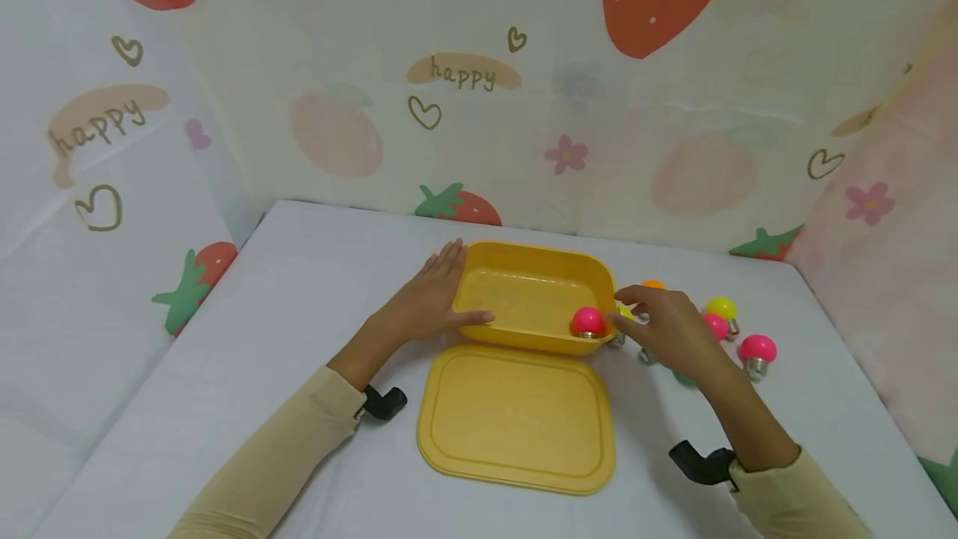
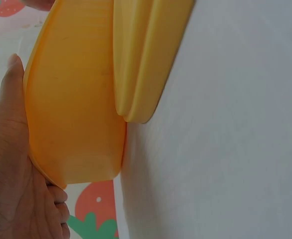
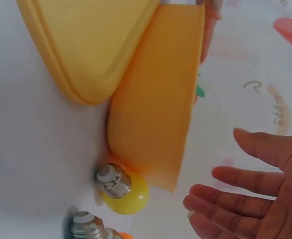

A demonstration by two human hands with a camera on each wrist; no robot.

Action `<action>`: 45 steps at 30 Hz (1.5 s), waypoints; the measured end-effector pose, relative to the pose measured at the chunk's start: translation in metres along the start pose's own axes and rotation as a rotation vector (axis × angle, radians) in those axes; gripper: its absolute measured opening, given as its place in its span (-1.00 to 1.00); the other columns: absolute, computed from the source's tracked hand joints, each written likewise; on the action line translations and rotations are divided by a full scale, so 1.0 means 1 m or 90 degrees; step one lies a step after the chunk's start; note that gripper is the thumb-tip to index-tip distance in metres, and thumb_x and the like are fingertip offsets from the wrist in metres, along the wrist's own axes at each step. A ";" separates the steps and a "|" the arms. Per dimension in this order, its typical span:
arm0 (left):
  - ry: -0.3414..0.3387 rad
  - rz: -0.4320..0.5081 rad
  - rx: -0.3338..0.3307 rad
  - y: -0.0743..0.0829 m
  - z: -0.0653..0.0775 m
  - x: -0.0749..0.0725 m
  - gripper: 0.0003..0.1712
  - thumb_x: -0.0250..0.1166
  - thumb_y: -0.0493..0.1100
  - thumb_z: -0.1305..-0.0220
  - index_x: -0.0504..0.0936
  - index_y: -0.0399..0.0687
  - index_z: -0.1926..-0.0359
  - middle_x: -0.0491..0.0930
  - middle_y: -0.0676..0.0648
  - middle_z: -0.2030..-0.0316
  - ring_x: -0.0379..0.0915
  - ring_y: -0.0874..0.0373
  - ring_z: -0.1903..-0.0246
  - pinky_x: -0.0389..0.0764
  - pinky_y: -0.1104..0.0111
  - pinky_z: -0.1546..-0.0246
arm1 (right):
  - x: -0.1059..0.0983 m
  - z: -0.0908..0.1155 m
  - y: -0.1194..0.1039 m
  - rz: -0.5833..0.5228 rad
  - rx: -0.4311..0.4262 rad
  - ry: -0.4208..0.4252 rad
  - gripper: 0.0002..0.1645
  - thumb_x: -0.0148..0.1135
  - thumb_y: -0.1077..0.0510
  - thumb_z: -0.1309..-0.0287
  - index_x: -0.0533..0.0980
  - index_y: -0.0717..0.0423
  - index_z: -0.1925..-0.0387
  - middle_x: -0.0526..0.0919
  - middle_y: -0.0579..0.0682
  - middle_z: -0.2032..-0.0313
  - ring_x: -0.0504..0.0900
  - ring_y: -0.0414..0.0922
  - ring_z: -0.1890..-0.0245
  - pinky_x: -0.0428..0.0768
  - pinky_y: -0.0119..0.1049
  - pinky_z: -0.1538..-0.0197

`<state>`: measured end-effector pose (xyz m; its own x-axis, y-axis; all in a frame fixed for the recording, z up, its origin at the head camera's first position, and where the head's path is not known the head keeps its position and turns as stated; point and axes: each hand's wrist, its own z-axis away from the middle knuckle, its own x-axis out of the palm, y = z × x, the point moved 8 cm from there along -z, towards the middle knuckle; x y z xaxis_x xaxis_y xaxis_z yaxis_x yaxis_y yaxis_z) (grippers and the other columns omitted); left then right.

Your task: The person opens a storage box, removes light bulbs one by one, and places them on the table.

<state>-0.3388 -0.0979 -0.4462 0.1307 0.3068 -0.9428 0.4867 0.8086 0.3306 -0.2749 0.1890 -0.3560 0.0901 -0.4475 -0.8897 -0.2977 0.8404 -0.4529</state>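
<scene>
A deep yellow plastic container (image 1: 509, 296) stands lidless, with one pink light bulb (image 1: 587, 322) in its right front corner. My left hand (image 1: 430, 299) rests against the container's left end, fingers straight along the rim and thumb over the front edge. Above the right end is my right hand (image 1: 662, 318), its fingers loosely bent and spread with nothing between them. In the right wrist view that hand (image 3: 250, 186) is apart from the container wall (image 3: 153, 94). A yellow bulb (image 3: 131, 196) lies beside the container's end, metal base showing.
The flat yellow lid (image 1: 516, 422) lies in front of the container. Several more bulbs are scattered to the right, among them a pink bulb (image 1: 759, 350), a yellow bulb (image 1: 721, 308) and an orange bulb (image 1: 653, 284). A printed cloth wall (image 1: 479, 140) rises behind the white table (image 1: 337, 264).
</scene>
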 end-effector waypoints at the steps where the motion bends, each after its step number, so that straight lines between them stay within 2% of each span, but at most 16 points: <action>1: 0.000 0.000 0.001 0.000 0.000 0.000 0.46 -0.12 0.74 -0.15 -0.36 -0.29 -0.59 -0.40 -0.22 -0.61 -0.49 -0.02 -0.59 -0.29 0.13 -0.55 | 0.003 -0.001 0.001 0.001 0.000 -0.007 -0.50 0.36 0.07 -0.31 0.58 0.31 -0.15 0.69 0.26 -0.06 0.67 0.20 0.01 0.71 0.07 0.05; 13: -0.002 0.003 -0.001 0.002 0.000 -0.002 0.45 -0.09 0.72 -0.17 -0.33 -0.31 -0.59 -0.40 -0.23 -0.61 -0.49 -0.02 -0.59 -0.29 0.13 -0.55 | 0.014 -0.014 0.012 0.022 0.034 -0.038 -0.48 0.35 0.07 -0.32 0.56 0.34 -0.17 0.67 0.29 -0.07 0.65 0.23 -0.01 0.72 0.07 0.07; 25: 0.004 0.005 0.002 0.002 -0.001 -0.002 0.44 -0.05 0.70 -0.18 -0.31 -0.32 -0.59 -0.38 -0.23 -0.61 -0.47 -0.03 -0.59 -0.28 0.11 -0.55 | 0.014 -0.021 -0.004 0.003 0.022 -0.006 -0.47 0.39 0.10 -0.29 0.56 0.34 -0.18 0.67 0.31 -0.05 0.64 0.22 0.02 0.71 0.06 0.03; 32: 0.002 0.012 0.007 0.003 0.000 -0.004 0.44 -0.05 0.70 -0.19 -0.30 -0.33 -0.59 -0.36 -0.25 -0.61 -0.45 -0.05 -0.59 -0.26 0.09 -0.55 | 0.024 -0.030 -0.009 0.001 -0.003 -0.032 -0.44 0.44 0.09 -0.25 0.57 0.36 -0.16 0.67 0.29 -0.04 0.64 0.18 0.01 0.70 0.04 0.00; 37: -0.001 0.009 0.007 0.003 -0.001 -0.002 0.47 -0.12 0.75 -0.14 -0.32 -0.31 -0.59 -0.37 -0.24 -0.61 -0.46 -0.03 -0.59 -0.27 0.11 -0.55 | 0.031 -0.037 -0.007 0.007 0.004 -0.049 -0.45 0.45 0.10 -0.23 0.58 0.35 -0.15 0.68 0.28 -0.02 0.65 0.16 0.03 0.71 0.01 0.01; 45: -0.006 0.004 0.002 0.001 -0.002 0.000 0.46 -0.12 0.74 -0.16 -0.34 -0.30 -0.59 -0.41 -0.22 -0.61 -0.50 -0.01 -0.59 -0.29 0.12 -0.55 | 0.038 -0.044 -0.009 0.025 0.011 -0.072 -0.44 0.42 0.11 -0.26 0.55 0.37 -0.17 0.66 0.31 -0.06 0.66 0.21 0.00 0.70 0.05 0.00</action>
<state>-0.3399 -0.0967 -0.4457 0.1422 0.3068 -0.9411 0.4888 0.8050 0.3363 -0.3108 0.1506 -0.3831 0.1859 -0.3768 -0.9074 -0.2866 0.8626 -0.4169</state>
